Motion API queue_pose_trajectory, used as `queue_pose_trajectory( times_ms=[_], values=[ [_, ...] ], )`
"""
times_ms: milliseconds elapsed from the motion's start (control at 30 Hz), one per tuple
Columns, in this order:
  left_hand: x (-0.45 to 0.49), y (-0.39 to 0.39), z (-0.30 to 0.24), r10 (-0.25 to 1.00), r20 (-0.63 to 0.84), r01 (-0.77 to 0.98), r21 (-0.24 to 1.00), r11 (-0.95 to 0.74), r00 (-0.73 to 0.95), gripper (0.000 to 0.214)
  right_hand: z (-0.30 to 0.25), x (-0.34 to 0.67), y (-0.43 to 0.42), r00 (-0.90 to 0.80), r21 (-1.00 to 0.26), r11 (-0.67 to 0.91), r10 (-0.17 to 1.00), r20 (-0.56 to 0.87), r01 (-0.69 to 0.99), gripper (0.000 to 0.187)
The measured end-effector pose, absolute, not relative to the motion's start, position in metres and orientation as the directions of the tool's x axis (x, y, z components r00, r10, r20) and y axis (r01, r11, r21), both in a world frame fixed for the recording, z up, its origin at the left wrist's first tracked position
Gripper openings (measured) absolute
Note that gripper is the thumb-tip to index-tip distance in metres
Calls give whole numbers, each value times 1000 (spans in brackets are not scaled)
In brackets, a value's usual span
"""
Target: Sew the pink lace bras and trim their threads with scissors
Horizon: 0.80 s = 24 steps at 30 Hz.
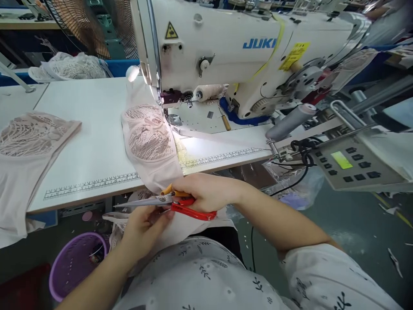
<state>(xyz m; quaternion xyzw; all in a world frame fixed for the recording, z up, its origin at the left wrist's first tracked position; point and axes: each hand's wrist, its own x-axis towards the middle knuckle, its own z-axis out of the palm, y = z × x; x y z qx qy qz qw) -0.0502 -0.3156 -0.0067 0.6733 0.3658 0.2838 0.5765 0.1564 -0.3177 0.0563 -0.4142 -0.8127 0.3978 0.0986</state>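
Observation:
My right hand [209, 191] is closed around the red and orange handles of a pair of scissors [193, 209], whose blades point left over my left hand. Below the blades, my left hand [142, 228] pinches pale pink lace fabric [118, 221] at the table's front edge; its fingertips are partly hidden. A pale pink lace garment piece [150, 137] lies on the table under the sewing machine's needle area and hangs over the edge towards my hands. From the machine, a narrow pale strip [219, 137] runs right to a grey roller [292, 122].
A white sewing machine [226, 47] stands across the table [93, 137]. Another lace garment [29, 150] drapes over the left edge. A purple basket [77, 267] is on the floor, a control panel [351, 163] at right, and a fan [97, 26] behind.

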Motion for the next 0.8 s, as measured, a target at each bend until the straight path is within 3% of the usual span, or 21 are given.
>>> queue_pose_trajectory(
  times_ms=[133, 300, 800],
  values=[
    [-51, -313, -8, 794, -180, 56, 982, 182, 581, 15, 57, 163, -312, -647, -800, 253, 733, -210, 545, 21],
    [-56, -307, -8, 719, -335, 54, 922, 384, 608, 23, 49, 168, -305, -631, -829, 240, 758, -164, 505, 24],
    [-52, -308, -5, 712, -473, 71, 854, 516, 519, 29, 52, 159, -304, -648, -800, 304, 750, -135, 518, 26]
  ],
)
